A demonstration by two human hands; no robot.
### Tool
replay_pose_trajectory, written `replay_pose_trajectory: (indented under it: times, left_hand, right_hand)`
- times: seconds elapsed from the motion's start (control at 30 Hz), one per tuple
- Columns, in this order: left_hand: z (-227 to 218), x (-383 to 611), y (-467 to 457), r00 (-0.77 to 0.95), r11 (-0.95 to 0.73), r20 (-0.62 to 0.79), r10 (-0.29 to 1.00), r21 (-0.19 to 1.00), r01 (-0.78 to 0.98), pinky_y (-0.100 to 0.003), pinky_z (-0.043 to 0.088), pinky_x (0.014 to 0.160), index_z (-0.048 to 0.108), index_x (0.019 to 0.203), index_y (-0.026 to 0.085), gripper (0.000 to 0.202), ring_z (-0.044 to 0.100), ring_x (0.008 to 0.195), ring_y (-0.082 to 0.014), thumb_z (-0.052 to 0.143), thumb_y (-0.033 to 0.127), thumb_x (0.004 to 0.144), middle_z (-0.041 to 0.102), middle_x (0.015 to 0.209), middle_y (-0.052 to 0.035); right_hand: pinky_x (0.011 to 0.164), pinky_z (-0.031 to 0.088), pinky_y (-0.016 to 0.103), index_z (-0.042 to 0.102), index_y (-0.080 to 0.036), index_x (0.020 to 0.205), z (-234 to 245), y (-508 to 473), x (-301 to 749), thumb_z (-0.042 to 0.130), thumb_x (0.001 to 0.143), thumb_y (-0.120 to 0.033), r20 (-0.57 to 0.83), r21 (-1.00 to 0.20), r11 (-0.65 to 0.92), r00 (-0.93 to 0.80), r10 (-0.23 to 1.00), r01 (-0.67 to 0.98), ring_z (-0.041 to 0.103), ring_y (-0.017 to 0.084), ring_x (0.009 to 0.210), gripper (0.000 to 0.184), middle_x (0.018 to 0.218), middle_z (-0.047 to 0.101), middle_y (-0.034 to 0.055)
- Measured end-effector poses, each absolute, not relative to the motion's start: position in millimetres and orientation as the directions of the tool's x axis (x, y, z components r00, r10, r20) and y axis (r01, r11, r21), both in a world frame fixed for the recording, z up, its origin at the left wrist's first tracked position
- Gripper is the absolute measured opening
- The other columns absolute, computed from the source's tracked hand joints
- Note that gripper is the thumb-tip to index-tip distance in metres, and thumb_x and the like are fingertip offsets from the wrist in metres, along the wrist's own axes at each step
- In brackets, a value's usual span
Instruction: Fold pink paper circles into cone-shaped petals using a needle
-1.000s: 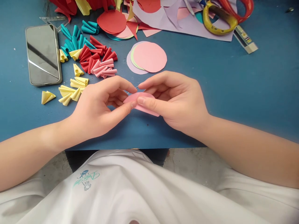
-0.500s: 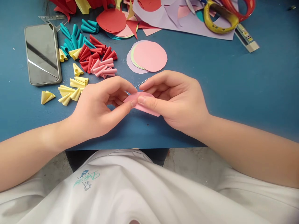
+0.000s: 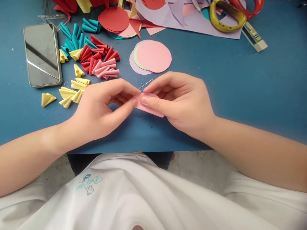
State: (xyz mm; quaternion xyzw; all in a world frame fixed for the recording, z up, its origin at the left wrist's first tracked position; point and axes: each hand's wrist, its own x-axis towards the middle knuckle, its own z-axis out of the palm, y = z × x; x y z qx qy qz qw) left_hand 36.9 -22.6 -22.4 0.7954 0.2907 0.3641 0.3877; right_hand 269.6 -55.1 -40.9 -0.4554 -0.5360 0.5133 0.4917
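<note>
Between both hands is a folded pink paper circle point(image 3: 151, 107), just above the near part of the table. My left hand point(image 3: 105, 108) pinches its left end between thumb and forefinger. My right hand point(image 3: 184, 105) grips its right side, the thumb lying flat along the fold. Behind the fingertips a thin needle-like metal rod point(image 3: 145, 84) shows; whether a hand touches it I cannot tell. Just beyond the hands lies a small pile of paper circles, a pink circle point(image 3: 154, 56) on top, with green and lilac edges showing beneath.
Left of the hands are rolled paper cones in yellow point(image 3: 68, 96), pink point(image 3: 106, 68), red point(image 3: 90, 57) and teal point(image 3: 75, 36), beside a phone point(image 3: 42, 55). At the back lie red circles point(image 3: 114, 19), lilac paper scraps point(image 3: 163, 17), yellow-handled scissors point(image 3: 226, 28) and a box cutter point(image 3: 254, 36).
The pink paper is folded over slightly more, its left part now more covered by my left fingers. The hands have barely shifted, and the whole view has moved a little.
</note>
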Motion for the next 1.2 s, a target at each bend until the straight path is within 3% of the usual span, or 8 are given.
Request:
replay_pose_trajectory:
  times: [0.17,0.3,0.43,0.53,0.63,0.87,1.03,1.2]
  left_hand:
    - [-19,36,-20,0.559,-0.558,0.346,0.754,0.787,0.266,-0.015,0.069,0.077,0.089,0.108,0.017,0.016,0.081,0.080,-0.0070,0.078,0.007,0.101,0.091,0.097,0.0038]
    - [-17,30,-13,0.598,-0.505,0.216,0.772,0.779,0.372,-0.022,0.067,0.072,0.091,0.105,0.020,0.016,0.081,0.075,-0.0111,0.077,0.014,0.100,0.089,0.089,0.0050]
    - [-14,23,-3,0.668,-0.467,0.080,0.740,0.776,0.424,-0.026,0.057,0.062,0.091,0.097,0.024,0.016,0.077,0.066,-0.0141,0.076,0.027,0.098,0.085,0.080,0.0069]
    - [-10,21,0,0.679,-0.456,0.023,0.733,0.757,0.467,-0.027,0.053,0.060,0.090,0.095,0.026,0.018,0.073,0.065,-0.0134,0.072,0.027,0.097,0.084,0.078,0.0073]
    - [-7,22,0,0.673,-0.453,0.015,0.739,0.751,0.480,-0.028,0.054,0.063,0.089,0.095,0.027,0.018,0.071,0.067,-0.0120,0.071,0.024,0.096,0.085,0.080,0.0075]
    - [-4,24,-4,0.645,-0.451,0.033,0.763,0.742,0.496,-0.027,0.053,0.063,0.088,0.095,0.025,0.015,0.071,0.069,-0.0114,0.073,0.024,0.098,0.084,0.080,0.0072]
    - [-9,22,-4,0.666,-0.537,0.073,0.742,0.660,0.526,-0.029,0.051,0.067,0.086,0.093,0.025,0.017,0.063,0.062,-0.0112,0.069,0.027,0.097,0.078,0.075,0.0075]
    - [-13,22,-4,0.665,-0.582,0.064,0.744,0.551,0.598,-0.032,0.050,0.072,0.089,0.097,0.025,0.029,0.066,0.067,-0.0162,0.063,0.036,0.099,0.078,0.077,0.0048]
  right_hand:
    - [0.075,0.078,0.048,0.084,-0.038,0.087,-42,-54,269,0.109,0.079,-0.036,0.049,-0.999,0.051,-0.131,0.990,0.009,0.085,0.029,0.081,0.027,0.086,0.087,-0.0029]
    - [0.069,0.072,0.041,0.085,-0.030,0.085,-38,-51,272,0.098,0.084,-0.022,0.098,-0.986,0.117,-0.163,0.982,0.116,0.082,0.025,0.077,0.015,0.085,0.088,0.0001]
    - [0.064,0.062,0.035,0.088,-0.026,0.089,-37,-48,280,0.090,0.093,-0.026,0.126,-0.914,0.243,-0.342,0.931,0.326,0.077,0.021,0.075,0.005,0.086,0.085,0.0012]
    - [0.068,0.061,0.036,0.088,-0.027,0.098,-40,-47,284,0.092,0.100,-0.034,0.122,-0.876,0.284,-0.392,0.912,0.389,0.077,0.021,0.080,0.008,0.089,0.084,0.0011]
    - [0.068,0.062,0.038,0.086,-0.029,0.104,-46,-47,285,0.095,0.099,-0.039,0.145,-0.876,0.294,-0.371,0.917,0.384,0.076,0.022,0.079,0.013,0.095,0.084,0.0020]
    - [0.070,0.063,0.037,0.088,-0.026,0.101,-40,-49,282,0.085,0.104,-0.030,0.119,-0.868,0.272,-0.358,0.926,0.415,0.075,0.021,0.078,0.005,0.093,0.086,0.0029]
    - [0.076,0.063,0.035,0.086,-0.024,0.100,-36,-51,278,0.084,0.107,-0.033,0.094,-0.838,0.274,-0.370,0.924,0.472,0.076,0.020,0.080,0.011,0.090,0.084,0.0023]
    - [0.076,0.062,0.034,0.083,-0.025,0.099,-39,-50,274,0.082,0.105,-0.029,0.104,-0.807,0.295,-0.370,0.923,0.511,0.075,0.020,0.080,0.007,0.090,0.083,0.0009]
